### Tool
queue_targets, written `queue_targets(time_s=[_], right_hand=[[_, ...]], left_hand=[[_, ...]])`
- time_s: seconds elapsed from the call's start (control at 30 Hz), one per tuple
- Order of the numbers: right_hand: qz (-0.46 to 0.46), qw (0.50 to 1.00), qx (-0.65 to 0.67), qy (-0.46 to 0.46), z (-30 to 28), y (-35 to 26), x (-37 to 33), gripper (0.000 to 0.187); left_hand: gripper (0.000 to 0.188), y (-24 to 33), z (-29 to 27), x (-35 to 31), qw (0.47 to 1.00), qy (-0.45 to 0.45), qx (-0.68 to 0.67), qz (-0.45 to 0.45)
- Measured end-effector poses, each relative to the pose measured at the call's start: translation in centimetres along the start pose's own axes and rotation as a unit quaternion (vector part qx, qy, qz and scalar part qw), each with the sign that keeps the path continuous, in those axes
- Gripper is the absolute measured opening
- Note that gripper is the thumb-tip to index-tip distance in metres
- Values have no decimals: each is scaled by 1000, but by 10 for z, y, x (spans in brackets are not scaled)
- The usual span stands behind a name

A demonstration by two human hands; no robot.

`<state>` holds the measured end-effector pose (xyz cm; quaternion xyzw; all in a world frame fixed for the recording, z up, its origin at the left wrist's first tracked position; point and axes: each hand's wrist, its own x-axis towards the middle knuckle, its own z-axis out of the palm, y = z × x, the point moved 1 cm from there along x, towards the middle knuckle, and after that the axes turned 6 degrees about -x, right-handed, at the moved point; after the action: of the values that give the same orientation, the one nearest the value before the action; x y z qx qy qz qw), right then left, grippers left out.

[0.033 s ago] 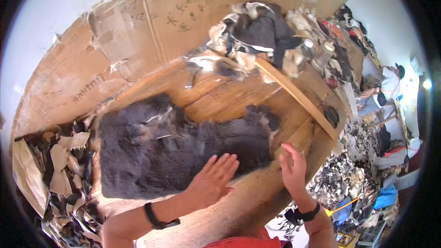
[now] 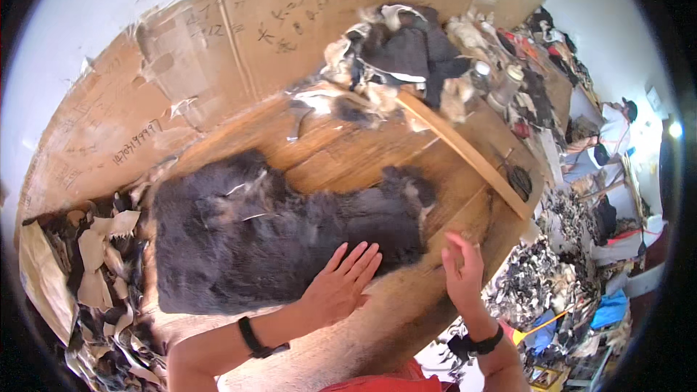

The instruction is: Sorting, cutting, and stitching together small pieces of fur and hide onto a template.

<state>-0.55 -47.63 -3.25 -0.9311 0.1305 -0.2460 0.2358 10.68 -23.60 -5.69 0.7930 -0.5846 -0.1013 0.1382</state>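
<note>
Fur pelt (image 2: 232, 265), dark and plush with an uneven outline, lay on the wooden tabletop (image 2: 341, 147), bare wood along its near edge. My left hand (image 2: 343, 279) rested flat there, fingers spread, gripping nothing; my right hand (image 2: 465, 272) hung empty to the right, fingers loosely curled. Beyond, open tabletop reached a straight wooden strip (image 2: 465, 154) and piled fur scraps (image 2: 406, 51).

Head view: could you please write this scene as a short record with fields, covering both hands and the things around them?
Left hand: palm down, fingers spread on the dark fur piece
Right hand: half curled, right of the fur, no held thing visible
Work surface: wooden tabletop
Beyond the fur, to the right: wooden bar, lying slantwise
Behind the table: cardboard sheet
Left side: heap of scraps
Far right: another person
</note>
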Motion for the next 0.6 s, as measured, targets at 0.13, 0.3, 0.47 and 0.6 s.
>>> queue_targets(time_s=[0.13, 0.3, 0.47, 0.6], right_hand=[[130, 990, 43, -17, -25, 19, -43, 25], [147, 980, 128, -39, -22, 39, -83, 19], [170, 933, 282, -147, 4, 34, -94, 42], [147, 894, 365, -214, 43, 1, -56, 62]], left_hand=[[70, -6, 43, 39, 996, 65, 52, -28], [46, 6, 44, 72, 973, 146, 126, -127], [43, 13, -26, 105, 866, 243, -334, -282], [47, 77, -127, 89, 551, 317, -758, -144]])
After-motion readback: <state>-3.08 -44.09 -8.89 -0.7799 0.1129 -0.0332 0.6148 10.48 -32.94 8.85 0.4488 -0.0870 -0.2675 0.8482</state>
